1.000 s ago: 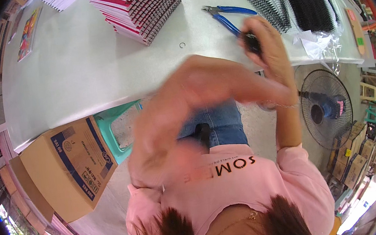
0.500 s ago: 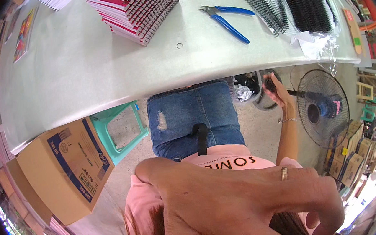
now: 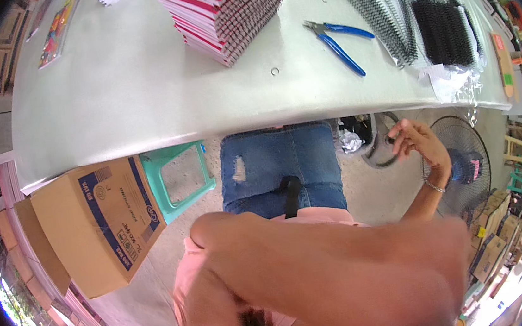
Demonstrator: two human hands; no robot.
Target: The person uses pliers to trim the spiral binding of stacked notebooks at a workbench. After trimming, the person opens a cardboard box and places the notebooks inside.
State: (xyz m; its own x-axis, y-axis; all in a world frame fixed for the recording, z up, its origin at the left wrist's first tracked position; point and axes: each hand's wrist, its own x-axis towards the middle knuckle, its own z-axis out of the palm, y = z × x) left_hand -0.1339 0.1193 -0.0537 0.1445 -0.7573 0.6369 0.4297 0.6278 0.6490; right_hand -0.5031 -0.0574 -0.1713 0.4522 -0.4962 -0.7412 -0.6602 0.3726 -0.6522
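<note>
Bin [image 3: 377, 158], grey and round, is standing on the floor below the near edge of the desk [image 3: 141, 112]. Which hand is lying nearest to it?

The right hand [image 3: 421, 143] is hovering just beside its rim, in front of the fan [image 3: 474, 163]. Its fingers are curling loosely toward the bin; whether they are gripping anything small, I cannot tell.

How should this hand best be working?

In my judgement, it should be staying low and level over the mouth of the bin, the fingers parting only there, so that anything they may be carrying is not landing on the floor. The wrist should also be keeping clear of the fan's guard.

And what is escaping the eye?

The desk seems to be hiding the far part of the bin, and its contents are remaining too dark to read. Beside it, crumpled foil [image 3: 352, 140] is showing, though its dark holder is blurring into shadow. The left hand [image 3: 406, 275] is looming close and smeared across the chest; I cannot tell how its fingers are standing. Above, the upper border is cutting off the stack of notebooks [image 3: 226, 14].
</note>
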